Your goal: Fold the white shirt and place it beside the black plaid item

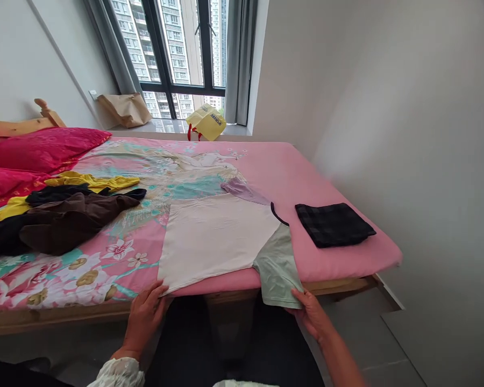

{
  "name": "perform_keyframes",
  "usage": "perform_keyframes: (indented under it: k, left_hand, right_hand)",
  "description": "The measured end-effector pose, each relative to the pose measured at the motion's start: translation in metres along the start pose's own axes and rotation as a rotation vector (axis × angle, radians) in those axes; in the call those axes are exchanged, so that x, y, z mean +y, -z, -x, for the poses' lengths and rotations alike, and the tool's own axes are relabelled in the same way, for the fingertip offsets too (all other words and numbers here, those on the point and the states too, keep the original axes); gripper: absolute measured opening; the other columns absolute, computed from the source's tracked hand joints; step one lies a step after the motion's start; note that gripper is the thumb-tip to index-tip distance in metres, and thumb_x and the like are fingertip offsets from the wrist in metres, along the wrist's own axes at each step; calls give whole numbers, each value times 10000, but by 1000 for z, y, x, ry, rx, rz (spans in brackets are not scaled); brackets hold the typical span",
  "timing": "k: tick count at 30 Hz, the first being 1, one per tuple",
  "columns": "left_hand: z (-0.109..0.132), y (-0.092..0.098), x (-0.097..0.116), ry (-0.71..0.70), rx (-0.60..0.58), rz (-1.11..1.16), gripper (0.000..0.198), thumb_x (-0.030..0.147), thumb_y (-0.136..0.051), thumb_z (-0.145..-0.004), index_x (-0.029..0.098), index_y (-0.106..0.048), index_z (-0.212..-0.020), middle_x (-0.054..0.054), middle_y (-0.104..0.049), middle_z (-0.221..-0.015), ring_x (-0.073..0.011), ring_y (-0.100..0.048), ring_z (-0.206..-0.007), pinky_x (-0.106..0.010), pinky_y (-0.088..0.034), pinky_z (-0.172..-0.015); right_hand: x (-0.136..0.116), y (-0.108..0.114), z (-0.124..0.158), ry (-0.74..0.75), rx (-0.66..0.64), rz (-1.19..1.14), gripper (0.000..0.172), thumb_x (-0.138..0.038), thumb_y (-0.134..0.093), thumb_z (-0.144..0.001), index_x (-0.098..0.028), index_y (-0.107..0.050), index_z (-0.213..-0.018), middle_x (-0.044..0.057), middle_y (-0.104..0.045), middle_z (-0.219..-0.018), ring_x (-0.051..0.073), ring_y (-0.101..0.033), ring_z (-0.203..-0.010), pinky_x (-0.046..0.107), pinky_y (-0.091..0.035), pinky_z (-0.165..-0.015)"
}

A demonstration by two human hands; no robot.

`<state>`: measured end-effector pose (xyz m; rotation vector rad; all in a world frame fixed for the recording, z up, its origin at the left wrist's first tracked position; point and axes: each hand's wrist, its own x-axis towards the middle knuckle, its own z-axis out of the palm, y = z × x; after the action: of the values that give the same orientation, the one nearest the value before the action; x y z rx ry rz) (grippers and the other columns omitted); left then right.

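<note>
A cream T-shirt (218,231) with a black neckline lies spread flat on the bed, its collar toward the right. One sleeve is sage green and hangs over the near edge; the far sleeve is mauve. My left hand (147,309) has its fingers closed on the near corner of the shirt's hem. With thumb and fingers, my right hand (310,313) pinches the end of the green sleeve. To the right of the shirt rests a folded black checked cloth (334,224).
Rumpled dark brown, black and yellow clothes (76,215) lie at the left, near red pillows (48,150). The bed (274,158) has a pink floral sheet and a wooden frame. A paper bag (125,109) and a yellow bag (207,122) stand by the window.
</note>
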<state>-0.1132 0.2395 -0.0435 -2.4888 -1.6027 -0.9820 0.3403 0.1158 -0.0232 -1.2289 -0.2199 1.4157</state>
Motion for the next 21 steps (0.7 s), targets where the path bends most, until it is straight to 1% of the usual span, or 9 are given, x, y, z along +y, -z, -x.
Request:
perform_keyframes:
  k: [2,5,7,9,11,13,16,18,21]
  left_hand:
    - [-1,-3,-1,-13,20,29,229,306,-495,-861,215,-611,-1036,-90,-624,-1147,-231,-583,-1067,-414,-444,-952]
    - [-1,-4,0,-20,31,36,232,321,-490,-866,215,-609,-1035,-86,-626,-1136,-230,-590,-1045,-418,-437,-956]
    - [-2,-4,0,-26,34,26,232,318,-488,-867,214,-606,-1037,-85,-627,-1131,-231,-593,-1036,-418,-436,-955]
    - [-3,-5,-1,-41,36,17,228,300,-482,-868,212,-601,-1042,-86,-626,-1134,-228,-595,-1033,-413,-439,-950]
    - [-2,-6,-4,-58,30,6,235,273,-465,-873,207,-593,-1058,-90,-619,-1149,-230,-586,-1049,-415,-439,-950]
    - [-2,-6,-8,-75,21,-9,249,259,-457,-874,203,-581,-1084,-92,-611,-1162,-231,-575,-1069,-419,-435,-955]
    - [-1,-5,-14,-105,30,-18,267,270,-483,-867,206,-565,-1113,-93,-610,-1158,-228,-578,-1059,-417,-437,-953]
    - [-2,-3,-17,-115,34,-16,286,280,-493,-864,215,-558,-1135,-92,-606,-1163,-225,-580,-1051,-413,-438,-950]
    - [-4,1,-18,-120,15,-15,287,279,-485,-868,234,-568,-1139,-87,-600,-1175,-224,-578,-1055,-407,-440,-946]
  right_hand:
    - [3,-1,6,-23,12,-24,326,-367,-751,-673,-172,-624,-901,31,-666,-828,167,-612,-727,323,-536,-661]
    - [4,-2,20,41,-60,-91,337,-365,-729,-697,-187,-617,-960,42,-657,-932,183,-610,-836,367,-526,-767]
    - [3,-3,30,100,-142,-68,432,-298,-761,-652,-214,-601,-1044,41,-641,-1018,196,-592,-925,388,-505,-837]
    - [4,-3,37,145,-162,13,536,-246,-786,-611,-240,-577,-1105,32,-629,-1042,194,-574,-952,382,-498,-849]
    - [7,-3,39,163,-124,97,520,-289,-775,-644,-248,-569,-1120,28,-621,-1020,179,-569,-917,361,-511,-810]
    - [9,-3,36,158,-78,141,429,-380,-732,-703,-228,-588,-1077,30,-613,-961,159,-566,-841,340,-526,-751]
    - [9,-4,28,118,-50,99,407,-502,-665,-742,-197,-611,-1007,40,-614,-908,147,-561,-765,333,-539,-688]
    - [6,-4,23,94,-54,62,450,-555,-617,-759,-192,-613,-1024,61,-632,-965,170,-574,-808,347,-543,-682]
    - [-1,-4,18,92,17,144,453,-526,-643,-740,-180,-631,-1031,73,-662,-986,206,-589,-875,339,-532,-690]
